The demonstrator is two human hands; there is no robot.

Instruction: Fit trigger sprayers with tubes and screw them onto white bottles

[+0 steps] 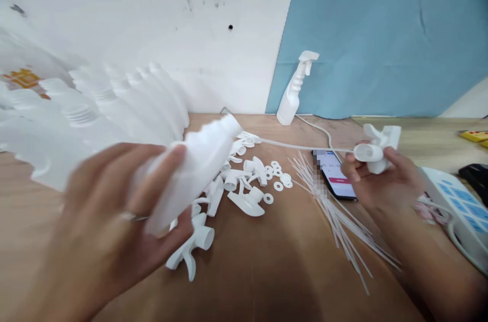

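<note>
My left hand [125, 210] is wrapped round a white plastic bottle [198, 164], tilted with its open neck up and to the right. My right hand [385, 180] grips a white trigger spray head [377, 152]. From that head a thin white dip tube [301, 146] runs left, its free end near the bottle's mouth but apart from it. Below the bottle lies a pile of loose spray heads [247, 202]. Several white washers [278, 186] lie to the right of the pile, and a bundle of loose tubes [339, 220] is spread between them and my right forearm.
White bottles [110, 108] stand crowded at the left. A complete spray bottle [292, 93] stands by the blue cloth [381, 37] on the wall. A phone [337, 177] lies under the held tube. A power strip [457, 200] with a cable sits at the right.
</note>
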